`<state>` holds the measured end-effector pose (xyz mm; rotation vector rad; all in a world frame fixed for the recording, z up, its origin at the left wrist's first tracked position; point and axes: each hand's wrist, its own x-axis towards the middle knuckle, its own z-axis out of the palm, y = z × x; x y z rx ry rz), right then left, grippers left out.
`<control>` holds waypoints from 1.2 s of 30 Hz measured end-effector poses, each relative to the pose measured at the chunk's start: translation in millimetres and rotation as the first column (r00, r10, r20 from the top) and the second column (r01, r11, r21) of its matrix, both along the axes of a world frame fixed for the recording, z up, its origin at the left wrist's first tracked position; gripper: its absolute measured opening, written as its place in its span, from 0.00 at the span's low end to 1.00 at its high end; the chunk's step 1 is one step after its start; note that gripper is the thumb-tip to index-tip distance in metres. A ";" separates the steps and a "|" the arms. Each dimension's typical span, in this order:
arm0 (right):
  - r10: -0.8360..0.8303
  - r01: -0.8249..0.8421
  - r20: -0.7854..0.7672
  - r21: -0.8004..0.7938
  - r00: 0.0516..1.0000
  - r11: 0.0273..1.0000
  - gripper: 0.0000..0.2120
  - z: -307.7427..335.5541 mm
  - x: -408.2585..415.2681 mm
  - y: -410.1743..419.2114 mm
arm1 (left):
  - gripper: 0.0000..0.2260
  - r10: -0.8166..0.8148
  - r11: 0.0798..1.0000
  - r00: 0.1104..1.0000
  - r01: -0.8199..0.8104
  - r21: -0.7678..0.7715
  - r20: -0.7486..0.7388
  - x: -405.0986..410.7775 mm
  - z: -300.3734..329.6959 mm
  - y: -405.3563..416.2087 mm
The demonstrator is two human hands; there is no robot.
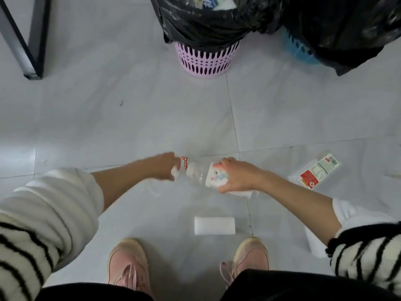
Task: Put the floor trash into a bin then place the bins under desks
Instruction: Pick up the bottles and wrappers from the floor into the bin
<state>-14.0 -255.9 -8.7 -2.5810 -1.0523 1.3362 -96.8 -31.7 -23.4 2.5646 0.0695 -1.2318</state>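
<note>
A clear plastic bottle (200, 173) lies on its side low over the pale tiled floor (108, 118), held between both hands; the right hand (235, 177) wraps its fingers and thumb around the labelled body, while the left hand (167, 166) closes at the cap end, where something white, perhaps crumpled paper, shows in its grip; whether the left fingers hold the cap itself I cannot tell. Farther from the person stands a pink slatted bin (206, 59) lined with a black bag (195, 20) that spills over its rim; inside its mouth some white and blue-printed waste is visible, partly cut off at the top edge. Just to its right a blue bin (297, 48) is nearly buried under another black bag (347, 29); its contents are hidden. On the floor near the feet lies a white rectangular block (214, 225), and to the right of the hands lies a flat packet with red and green print (315, 172); a second white piece (314, 244) shows partly under the right forearm. Pink shoes (128, 263) stand at the bottom; a dark desk leg (32, 40) stands at the upper left, well apart from the bins.
</note>
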 end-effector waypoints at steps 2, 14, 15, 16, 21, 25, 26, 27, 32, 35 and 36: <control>-0.307 0.327 -0.170 0.107 0.937 0.939 0.35 19.1 23.9 4.7 | 0.17 0.206 0.973 0.969 -0.188 -0.134 0.135 36.6 23.2 17.0; -0.267 0.948 -0.915 0.260 0.302 0.183 0.18 150.0 153.7 40.5 | 0.05 0.961 0.160 0.270 -0.387 -0.908 0.054 157.4 175.0 47.3; -0.252 0.961 -0.930 0.236 0.267 0.145 0.18 158.4 162.5 47.3 | 0.05 0.979 0.120 0.199 -0.394 -0.912 0.042 168.7 182.0 49.4; -0.238 0.973 -0.945 0.202 0.223 0.107 0.19 166.0 170.2 54.7 | 0.05 0.990 0.090 0.135 -0.418 -0.904 0.037 179.8 188.8 51.8; -0.363 0.980 -0.918 0.192 0.158 -0.059 0.21 195.6 196.2 88.9 | 0.25 0.990 -0.081 0.060 -0.489 -0.869 -0.127 223.0 212.2 61.0; -0.485 0.942 -0.840 0.323 0.241 -0.091 0.18 193.6 198.7 93.3 | 0.31 0.982 -0.101 0.092 -0.472 -0.876 -0.163 229.9 207.0 52.3; -0.502 0.941 -0.830 0.327 0.242 -0.086 0.16 190.1 195.7 91.3 | 0.32 0.986 -0.077 0.094 -0.480 -0.874 -0.139 229.0 200.8 50.5; -0.525 0.941 -0.817 0.328 0.237 -0.085 0.13 186.4 192.1 88.8 | 0.32 0.989 -0.052 0.094 -0.487 -0.872 -0.111 226.9 195.0 49.5; -0.602 0.946 -0.780 0.301 0.171 -0.121 0.10 162.9 177.5 68.7 | 0.30 0.997 0.075 0.068 -0.486 -0.871 0.048 216.0 176.6 51.5; -0.634 0.943 -0.745 0.324 0.207 -0.073 0.09 154.7 171.4 59.8 | 0.27 0.964 0.252 0.074 -0.556 -0.792 0.255 211.1 178.1 51.7; -0.652 0.940 -0.721 0.339 0.234 -0.037 0.10 151.3 168.8 57.2 | 0.25 0.947 0.297 0.069 -0.566 -0.769 0.314 207.9 178.0 49.4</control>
